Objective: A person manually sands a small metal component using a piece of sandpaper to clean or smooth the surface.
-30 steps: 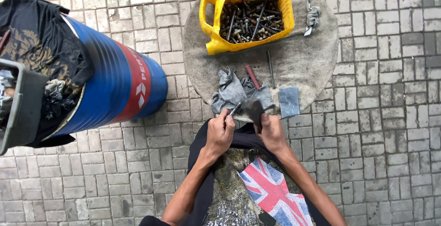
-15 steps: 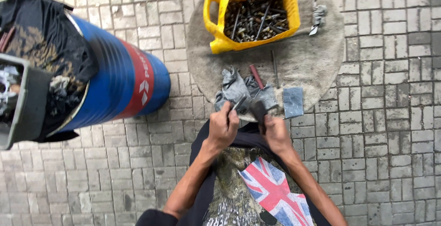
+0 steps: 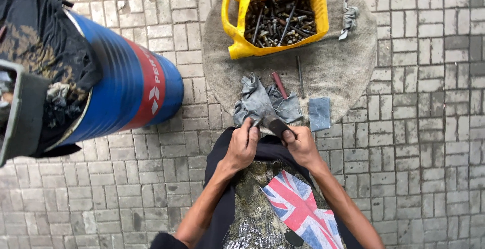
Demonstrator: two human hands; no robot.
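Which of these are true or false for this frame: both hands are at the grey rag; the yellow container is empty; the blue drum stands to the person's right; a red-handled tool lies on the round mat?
1. Both the left hand and the right hand are at the grey rag. True.
2. The yellow container is empty. False: it is full of bolts.
3. The blue drum stands to the person's right. False: it is on their left.
4. A red-handled tool lies on the round mat. True.
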